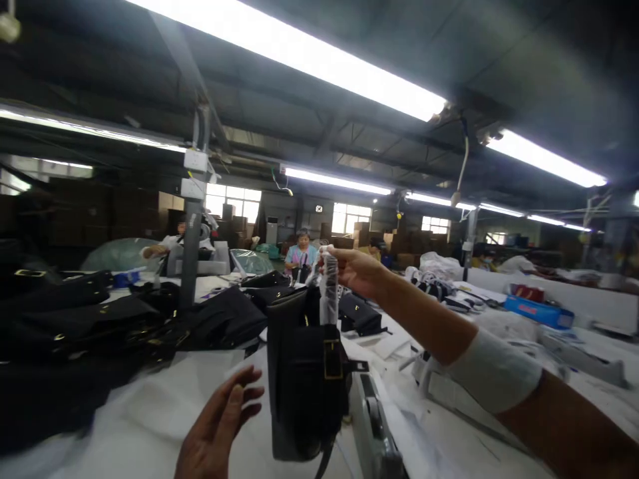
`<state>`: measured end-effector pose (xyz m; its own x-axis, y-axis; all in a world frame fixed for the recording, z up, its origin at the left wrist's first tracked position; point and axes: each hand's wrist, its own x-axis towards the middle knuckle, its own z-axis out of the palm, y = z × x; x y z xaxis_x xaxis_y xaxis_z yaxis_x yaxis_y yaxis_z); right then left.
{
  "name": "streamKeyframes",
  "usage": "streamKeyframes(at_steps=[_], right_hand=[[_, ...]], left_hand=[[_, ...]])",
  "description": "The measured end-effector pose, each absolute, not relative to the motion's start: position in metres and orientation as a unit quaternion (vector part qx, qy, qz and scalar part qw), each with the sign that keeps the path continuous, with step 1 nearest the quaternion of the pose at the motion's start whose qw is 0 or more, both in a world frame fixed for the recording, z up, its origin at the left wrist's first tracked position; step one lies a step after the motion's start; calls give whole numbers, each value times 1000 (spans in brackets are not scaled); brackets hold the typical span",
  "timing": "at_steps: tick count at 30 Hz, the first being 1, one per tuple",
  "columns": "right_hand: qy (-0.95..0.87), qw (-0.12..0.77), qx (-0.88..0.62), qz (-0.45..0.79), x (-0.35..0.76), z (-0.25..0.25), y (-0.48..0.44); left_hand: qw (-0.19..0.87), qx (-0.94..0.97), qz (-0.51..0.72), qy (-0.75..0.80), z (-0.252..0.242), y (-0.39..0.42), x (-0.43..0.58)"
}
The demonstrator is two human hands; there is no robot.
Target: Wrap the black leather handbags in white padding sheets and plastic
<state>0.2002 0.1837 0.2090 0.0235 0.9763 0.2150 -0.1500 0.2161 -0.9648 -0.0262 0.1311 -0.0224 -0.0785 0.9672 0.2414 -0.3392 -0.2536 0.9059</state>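
My right hand (355, 271) is raised at arm's length and pinches the plastic-wrapped strap (328, 287) of a black handbag (305, 379). The bag hangs upright from that strap above the white table (144, 426), its gold buckle facing right. My left hand (219, 426) is low at the bottom edge, palm up and fingers spread, just left of the hanging bag and not touching it. A white band wraps my right forearm.
A heap of black bags (100, 332) with gold fittings covers the table's left side. A grey post (192, 266) rises behind them. More bags (359, 313) lie ahead. A blue tray (538, 311) sits at right. Other people sit at the far benches.
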Motion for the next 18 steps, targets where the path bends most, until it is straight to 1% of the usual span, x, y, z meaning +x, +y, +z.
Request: streamKeyframes(at_steps=[2,5,9,11,15,16,18], right_hand=[[-483,582,-376,536,170,187,154],[-412,586,-322,619,132,159,126],[-370,588,-281,662,98,141,114],[-374,583,-269,670,88,134,114],[-441,563,-281,640,91,114,111],[-481,550,-293,617,97,106,111],[-588,518,-339,521,113,88,111]], left_hand=[[505,465,644,337,6,116,-41],[524,515,601,315,36,101,-50],[607,528,520,286,52,95,-54],[616,531,501,296,55,96,-57],[612,544,483,310,61,101,-72],[614,548,476,310,63,102,-77],[612,559,463,312,68,104,-85]])
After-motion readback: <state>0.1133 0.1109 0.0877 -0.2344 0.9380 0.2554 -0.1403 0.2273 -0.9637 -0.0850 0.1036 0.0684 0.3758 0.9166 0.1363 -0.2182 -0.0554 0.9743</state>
